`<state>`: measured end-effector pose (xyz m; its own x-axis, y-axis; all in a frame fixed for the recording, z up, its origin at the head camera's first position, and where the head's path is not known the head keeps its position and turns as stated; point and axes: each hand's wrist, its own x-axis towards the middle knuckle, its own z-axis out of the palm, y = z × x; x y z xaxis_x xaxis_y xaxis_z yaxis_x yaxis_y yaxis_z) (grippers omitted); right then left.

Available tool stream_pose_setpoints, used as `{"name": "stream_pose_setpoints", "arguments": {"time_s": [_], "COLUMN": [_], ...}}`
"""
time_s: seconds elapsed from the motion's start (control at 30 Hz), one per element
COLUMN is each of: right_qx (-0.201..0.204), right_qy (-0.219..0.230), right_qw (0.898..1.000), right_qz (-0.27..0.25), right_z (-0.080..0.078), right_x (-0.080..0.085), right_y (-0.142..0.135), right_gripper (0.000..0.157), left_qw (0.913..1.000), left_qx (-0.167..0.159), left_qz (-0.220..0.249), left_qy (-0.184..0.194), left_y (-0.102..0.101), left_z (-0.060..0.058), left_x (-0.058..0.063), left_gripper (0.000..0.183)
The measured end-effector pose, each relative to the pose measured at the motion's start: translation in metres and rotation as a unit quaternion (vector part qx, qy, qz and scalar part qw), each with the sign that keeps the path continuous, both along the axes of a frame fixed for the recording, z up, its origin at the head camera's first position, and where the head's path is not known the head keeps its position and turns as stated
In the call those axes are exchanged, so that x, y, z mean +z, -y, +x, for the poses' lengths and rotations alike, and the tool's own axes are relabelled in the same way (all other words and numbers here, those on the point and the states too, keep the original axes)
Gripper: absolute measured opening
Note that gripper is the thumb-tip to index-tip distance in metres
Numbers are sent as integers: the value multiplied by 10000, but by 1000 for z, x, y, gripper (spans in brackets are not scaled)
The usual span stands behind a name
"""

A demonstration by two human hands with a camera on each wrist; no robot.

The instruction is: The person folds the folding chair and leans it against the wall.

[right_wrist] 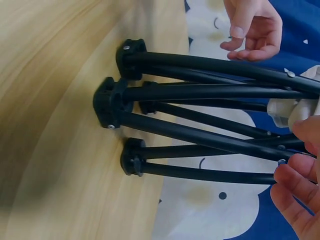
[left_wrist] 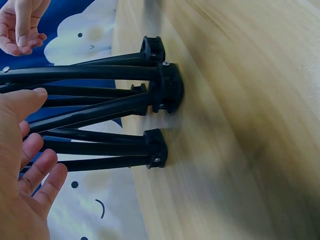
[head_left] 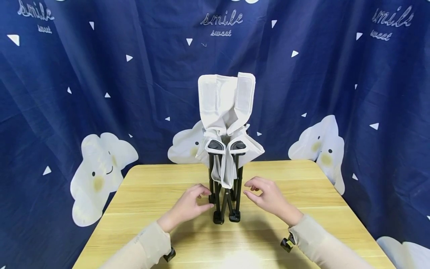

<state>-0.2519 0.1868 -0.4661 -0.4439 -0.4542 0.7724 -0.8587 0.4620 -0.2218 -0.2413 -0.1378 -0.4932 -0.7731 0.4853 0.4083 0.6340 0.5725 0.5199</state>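
A folded camping chair (head_left: 226, 149) with white fabric and black tube legs stands upright on the table, its frame drawn together. Its black plastic feet (left_wrist: 167, 87) rest on the wood in the left wrist view. Left of the legs is my left hand (head_left: 189, 204), fingers loosely bent and nothing in its grasp. On the other side my right hand (head_left: 268, 195) hovers beside the legs, thumb and fingers apart. In the right wrist view, crossed black legs (right_wrist: 200, 132) pass behind the right fingers (right_wrist: 292, 180). White fabric flaps stick up at the top.
The wood-grain table (head_left: 144, 201) has rounded back corners. Behind it and at both sides hangs a dark blue curtain (head_left: 161, 74) with white clouds and triangles. A small black device (head_left: 287, 243) sits under the right sleeve, another (head_left: 170, 255) under the left.
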Motion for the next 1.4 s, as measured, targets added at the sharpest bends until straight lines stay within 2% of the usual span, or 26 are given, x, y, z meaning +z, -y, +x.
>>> {"name": "stream_pose_setpoints", "arguments": {"time_s": [0.27, 0.53, 0.77, 0.93, 1.17, 1.27, 1.4], "right_qx": [-32, 8, -181, -517, -991, -1062, -991], "right_qy": [199, 429, 885, 1630, 2678, 2990, 3169], "right_qw": [9998, 9990, 9956, 9841, 9568, 9470, 9427], "right_qz": [61, 113, 236, 469, 541, 497, 331], "right_z": [0, 1, 4, 8, 11, 12, 10], "right_x": [-12, -23, -30, -32, -32, -34, -42], "right_y": [2, 4, 6, 6, 8, 10, 11], "right_gripper": [26, 24, 22, 21, 31, 36, 41], "left_qw": [9994, 9989, 9961, 9939, 9905, 9890, 9882], "left_qx": [111, 77, 110, 1, 70, 58, 121], "left_qz": [-173, -357, -468, -191, 35, 166, 269], "left_qy": [262, 277, 735, 1090, 1369, 1465, 1503], "left_y": [0, -2, -3, -4, -6, -8, -12], "left_z": [4, 4, 4, 4, 2, 0, -1], "left_x": [-11, -19, -25, -28, -33, -37, -43], "left_gripper": [39, 39, 45, 52, 57, 59, 63]}}
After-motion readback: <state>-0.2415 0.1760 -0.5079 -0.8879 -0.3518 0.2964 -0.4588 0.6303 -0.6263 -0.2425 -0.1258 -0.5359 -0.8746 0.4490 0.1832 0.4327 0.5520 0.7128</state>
